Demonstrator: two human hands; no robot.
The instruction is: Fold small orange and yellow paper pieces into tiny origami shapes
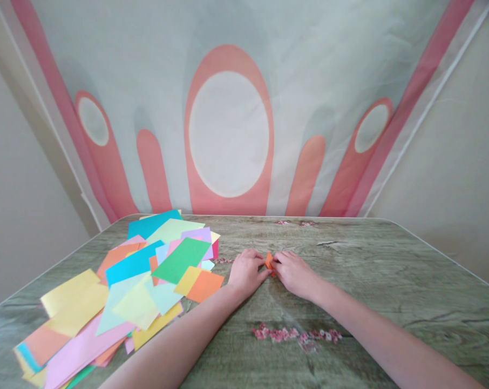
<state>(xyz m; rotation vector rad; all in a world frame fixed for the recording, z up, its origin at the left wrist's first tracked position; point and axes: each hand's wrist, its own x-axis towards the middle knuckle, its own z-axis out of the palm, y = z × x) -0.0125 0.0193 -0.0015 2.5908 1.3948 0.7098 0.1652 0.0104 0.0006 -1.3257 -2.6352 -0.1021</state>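
A small folded piece of orange paper (pixel 269 260) stands between my two hands near the middle of the table, its pointed tip facing away from me. My left hand (pixel 248 272) pinches its left side with thumb and fingers. From the other side, my right hand (pixel 293 273) grips the paper's right edge with fingertips and thumb. Parts of the folds are hidden behind the fingers.
Many loose coloured paper sheets (pixel 78 305) lie overlapped on the left of the wood-patterned table (pixel 390 281). Printed pink flowers (pixel 297 335) mark the tabletop. Behind the far edge hangs a backdrop (pixel 228 135) with pink and white rounded shapes.
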